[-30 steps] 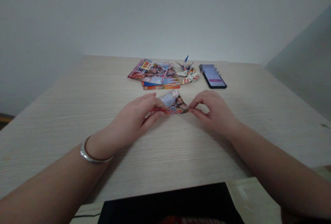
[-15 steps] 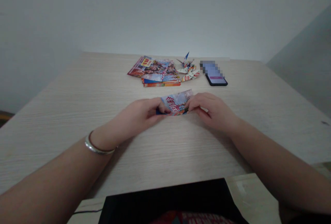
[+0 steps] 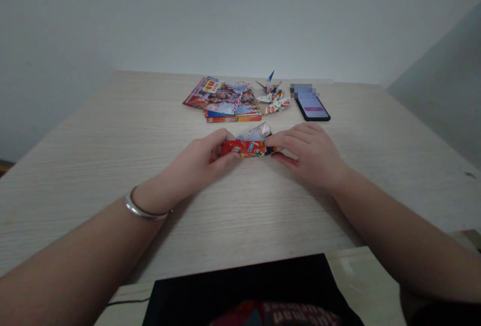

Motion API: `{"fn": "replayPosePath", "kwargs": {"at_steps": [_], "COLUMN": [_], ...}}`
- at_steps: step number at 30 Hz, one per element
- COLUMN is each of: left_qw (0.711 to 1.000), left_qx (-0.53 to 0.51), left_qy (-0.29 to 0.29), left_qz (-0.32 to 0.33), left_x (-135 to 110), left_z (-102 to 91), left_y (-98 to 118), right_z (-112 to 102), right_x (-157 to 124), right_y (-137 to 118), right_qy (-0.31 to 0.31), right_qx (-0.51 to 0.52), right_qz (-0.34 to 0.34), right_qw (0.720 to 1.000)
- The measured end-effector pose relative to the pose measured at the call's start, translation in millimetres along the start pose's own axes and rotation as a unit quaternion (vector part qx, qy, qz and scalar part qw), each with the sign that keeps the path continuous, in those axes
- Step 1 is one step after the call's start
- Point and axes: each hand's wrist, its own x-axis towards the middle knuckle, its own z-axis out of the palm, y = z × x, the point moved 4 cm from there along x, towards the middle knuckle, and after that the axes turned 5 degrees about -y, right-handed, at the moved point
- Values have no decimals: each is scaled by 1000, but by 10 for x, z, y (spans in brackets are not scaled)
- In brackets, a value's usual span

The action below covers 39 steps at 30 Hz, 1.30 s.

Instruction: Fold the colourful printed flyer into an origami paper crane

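Observation:
Between my two hands is a folded sheet of printed paper (image 3: 248, 148), with a red flap facing me and a pale blue printed part rising behind it. My left hand (image 3: 212, 153) pinches its left end, thumb in front on the red flap and fingers behind. At the right end my right hand (image 3: 302, 148) grips the paper between thumb and fingertips. A silver bangle (image 3: 141, 209) circles my left wrist. Just beyond the paper lie a stack of printed leaflets (image 3: 229, 103) and several folded paper shapes (image 3: 274, 98), one with a blue point sticking up.
A phone (image 3: 313, 108) with its screen lit lies right of the folded shapes. The wooden table (image 3: 93, 140) meets a pale wall (image 3: 225, 15) behind. At the near edge sits a black flat surface (image 3: 240, 286), with a thin dark cable (image 3: 128, 302) to its left.
The paper has been turned or folded over, so a red flap now faces me instead of the blue printed side. My left thumb has come round to its front. Both hands still hold it.

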Motion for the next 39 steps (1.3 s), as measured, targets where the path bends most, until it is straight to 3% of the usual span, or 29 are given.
{"fn": "replayPosePath", "kwargs": {"at_steps": [4, 9, 19, 25, 31, 39], "left_qw": [996, 989, 998, 998, 998, 996], "left_qx": [-80, -132, -66, -57, -36, -88], "left_qy": [45, 61, 6, 17, 36, -8], "left_qz": [16, 32, 22, 30, 38, -2], "left_x": [35, 60, -20, -13, -31, -22], "left_z": [25, 37, 53, 41, 6, 39], "left_y": [-64, -65, -1, 38, 65, 48], "right_z": [12, 12, 53, 38, 62, 52], "right_x": [4, 29, 38, 43, 29, 52], "right_y": [-24, -57, -72, -96, -50, -77], "right_qy": [-10, 12, -9, 29, 20, 31], "right_qx": [20, 30, 44, 79, 105, 97], "right_qz": [-1, 10, 11, -21, -1, -19], "right_qw": [1000, 999, 999, 996, 994, 995]}}
